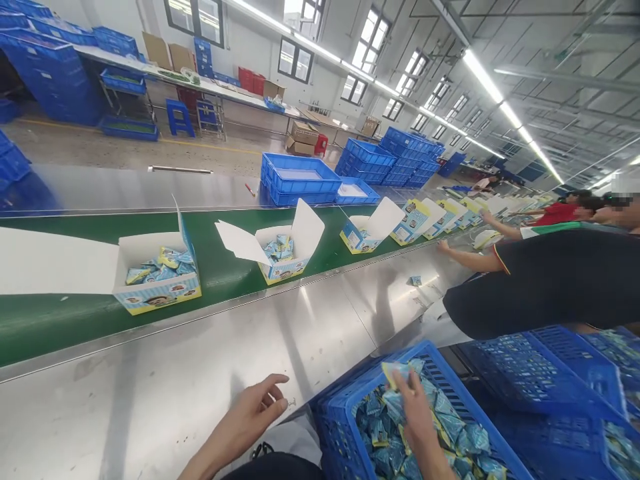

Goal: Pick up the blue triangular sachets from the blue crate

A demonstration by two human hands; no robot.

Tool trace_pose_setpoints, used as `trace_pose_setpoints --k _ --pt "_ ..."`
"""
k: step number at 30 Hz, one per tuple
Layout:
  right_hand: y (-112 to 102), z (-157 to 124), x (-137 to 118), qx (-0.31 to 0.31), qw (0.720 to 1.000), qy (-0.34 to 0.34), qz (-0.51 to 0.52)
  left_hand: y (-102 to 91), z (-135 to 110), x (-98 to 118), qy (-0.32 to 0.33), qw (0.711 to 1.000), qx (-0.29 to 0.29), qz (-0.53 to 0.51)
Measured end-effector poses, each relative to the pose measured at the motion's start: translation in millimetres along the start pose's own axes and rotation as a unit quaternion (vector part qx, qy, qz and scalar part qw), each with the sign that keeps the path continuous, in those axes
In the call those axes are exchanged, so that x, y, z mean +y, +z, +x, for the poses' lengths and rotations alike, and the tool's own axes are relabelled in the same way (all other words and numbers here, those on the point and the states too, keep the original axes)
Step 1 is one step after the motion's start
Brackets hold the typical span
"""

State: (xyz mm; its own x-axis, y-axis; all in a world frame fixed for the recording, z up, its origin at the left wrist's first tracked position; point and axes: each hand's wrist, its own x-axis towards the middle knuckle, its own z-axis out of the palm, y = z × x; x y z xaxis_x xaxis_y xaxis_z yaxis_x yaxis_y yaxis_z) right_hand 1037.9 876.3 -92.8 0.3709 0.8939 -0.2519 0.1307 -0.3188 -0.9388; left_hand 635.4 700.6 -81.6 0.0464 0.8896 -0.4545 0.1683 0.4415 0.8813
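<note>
Checking the right side first: right hand [417, 410] is over the blue crate [336, 427], lower right of frame. Yellow-and-blue packet [393, 372] sits right at its fingertips, on their upper-left side, above the pile of other packets [387, 457]. Fingers point up the frame; packet's long axis looks roughly crosswise to them, but it's blurred, so low confidence. Fingers are bent and touching or nearly touching it; can't tell if they're pinching it.

Left hand [245, 417] is over the steel table [210, 353], bottom centre. Fingers loosely curled and parted, nothing between them. Well apart from that packet, so the right is clearly the nearer hand.

Middle box [283, 272] is on the green belt [227, 263], centre of frame, lid flaps up, packets inside. From the right fingertips it's up and to the left; left hand is nearer to it. Left box [165, 293] is further off, also open with packets in it. One loose packet [415, 281] on the steel, right of centre, away from both hands.
</note>
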Motion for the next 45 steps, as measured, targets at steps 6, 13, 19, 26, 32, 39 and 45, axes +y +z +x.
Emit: trace_pose_setpoints --k 6,13,19,26,32,39,45 --pt "137 -75 -56 -0.335 0.922 -0.14 -0.134 17.9 22 12 0.04 0.978 0.129 -0.157" --pt "203 -135 -59 -0.541 0.768 -0.273 -0.205 18.9 40 37 0.039 0.935 0.283 -0.212" --pt "206 -86 -53 -0.537 0.836 -0.061 -0.091 -35.4 36 32 -0.028 0.842 0.49 -0.223" --pt "181 -19 -28 -0.478 0.856 0.194 0.034 -73.9 2 27 -0.033 0.748 0.662 0.046" --pt "150 27 -40 -0.437 0.881 0.174 0.037 -63.9 18 33 0.02 0.712 0.689 0.13" --pt "128 110 -98 -0.343 0.939 0.031 -0.003 -46.6 36 37 -0.003 0.752 0.653 0.09" --pt "126 135 -106 -0.314 0.949 -0.017 -0.01 -23.8 55 47 -0.024 0.775 0.631 0.027"
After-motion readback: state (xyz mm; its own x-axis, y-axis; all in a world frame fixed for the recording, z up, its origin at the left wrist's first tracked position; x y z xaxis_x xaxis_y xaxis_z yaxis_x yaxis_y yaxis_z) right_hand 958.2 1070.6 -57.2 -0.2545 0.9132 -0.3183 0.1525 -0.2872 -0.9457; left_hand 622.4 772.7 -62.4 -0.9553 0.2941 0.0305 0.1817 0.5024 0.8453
